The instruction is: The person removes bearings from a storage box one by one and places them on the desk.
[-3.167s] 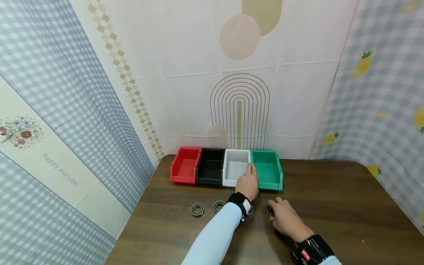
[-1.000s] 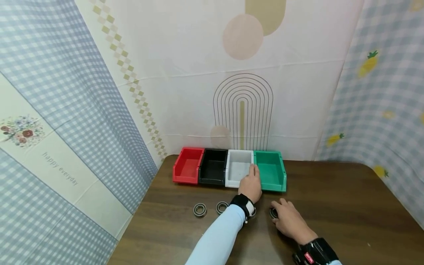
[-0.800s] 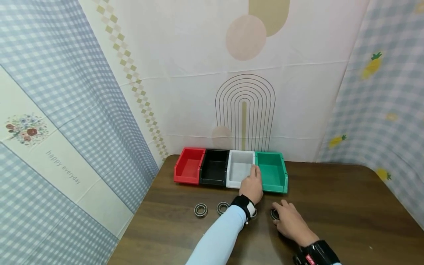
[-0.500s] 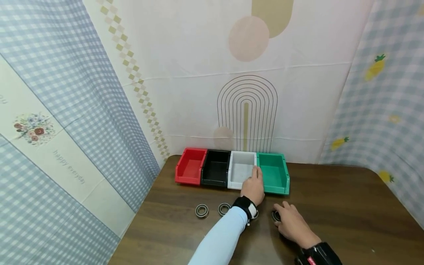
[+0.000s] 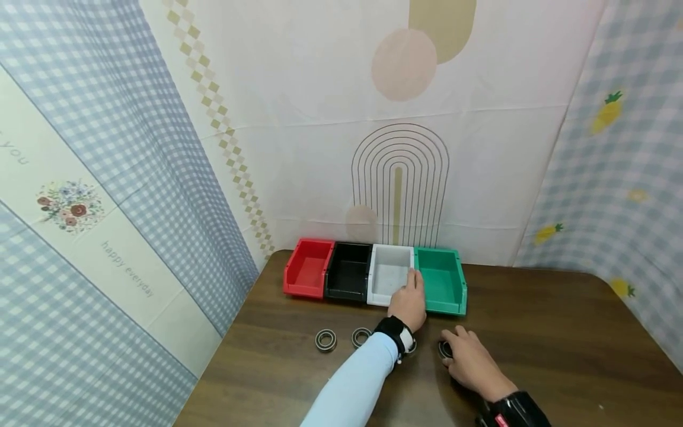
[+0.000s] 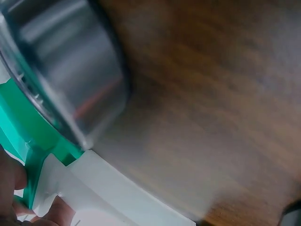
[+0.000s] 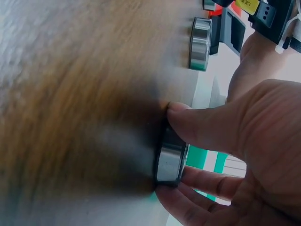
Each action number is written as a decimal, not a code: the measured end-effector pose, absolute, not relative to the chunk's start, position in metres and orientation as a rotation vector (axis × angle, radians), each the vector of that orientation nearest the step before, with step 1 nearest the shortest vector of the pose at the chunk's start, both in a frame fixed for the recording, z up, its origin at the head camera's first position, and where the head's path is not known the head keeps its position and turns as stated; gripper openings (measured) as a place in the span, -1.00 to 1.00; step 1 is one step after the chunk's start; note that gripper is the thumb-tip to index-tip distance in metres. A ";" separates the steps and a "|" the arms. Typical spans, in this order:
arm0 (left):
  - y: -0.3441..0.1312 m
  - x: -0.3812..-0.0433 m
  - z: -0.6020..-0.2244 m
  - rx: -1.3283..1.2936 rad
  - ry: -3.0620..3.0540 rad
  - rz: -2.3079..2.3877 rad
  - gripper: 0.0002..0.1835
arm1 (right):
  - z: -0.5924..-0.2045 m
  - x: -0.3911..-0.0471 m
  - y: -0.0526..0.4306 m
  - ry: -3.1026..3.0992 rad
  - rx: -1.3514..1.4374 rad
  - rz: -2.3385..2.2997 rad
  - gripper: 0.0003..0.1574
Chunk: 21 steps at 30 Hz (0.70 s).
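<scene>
My left hand [image 5: 408, 305] reaches to where the white bin [image 5: 386, 270] and green bin [image 5: 440, 279] meet. In the left wrist view its fingertips [image 6: 9, 176] pinch the adjoining walls at the front. To the right, my right hand [image 5: 474, 363] holds a steel ball bearing [image 7: 170, 162] on the wooden table, thumb at one side and fingers at the other. Two more bearings lie left of my left forearm: one in full view [image 5: 325, 340], one partly covered by the sleeve [image 5: 361, 337]. Another bearing [image 5: 412, 347] is mostly hidden under the left wrist.
A red bin [image 5: 308, 270] and a black bin [image 5: 348, 273] complete the row at the table's back edge. Behind hangs a patterned cloth [image 5: 320, 178], with checked cloths on both sides. The brown table [image 5: 533, 320] extends to the right.
The head view has shifted slightly, so the whole scene sits a little further right and lower. Both hands keep their places at the bins and the bearing.
</scene>
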<state>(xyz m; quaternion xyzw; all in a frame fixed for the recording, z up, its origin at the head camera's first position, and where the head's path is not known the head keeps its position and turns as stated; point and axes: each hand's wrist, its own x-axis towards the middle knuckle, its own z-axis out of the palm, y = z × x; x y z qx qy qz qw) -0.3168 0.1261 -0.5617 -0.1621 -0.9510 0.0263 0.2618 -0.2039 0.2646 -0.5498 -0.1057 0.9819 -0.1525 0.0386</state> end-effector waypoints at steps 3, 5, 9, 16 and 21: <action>0.125 -0.315 -0.562 -0.450 -2.564 0.074 -0.26 | -0.550 -0.201 0.264 3.018 -0.328 -0.468 -0.37; 0.124 -0.314 -0.561 -0.459 -2.563 0.083 -0.24 | -0.549 -0.200 0.264 3.028 -0.331 -0.467 -0.38; 0.122 -0.314 -0.560 -0.505 -2.578 0.092 -0.23 | -0.549 -0.199 0.265 3.035 -0.327 -0.465 -0.41; 0.117 -0.311 -0.553 -0.551 -2.553 0.068 -0.27 | -0.545 -0.201 0.264 3.007 -0.329 -0.477 -0.44; 0.116 -0.311 -0.549 -0.579 -2.597 -0.005 -0.24 | -0.545 -0.200 0.265 3.024 -0.314 -0.469 -0.39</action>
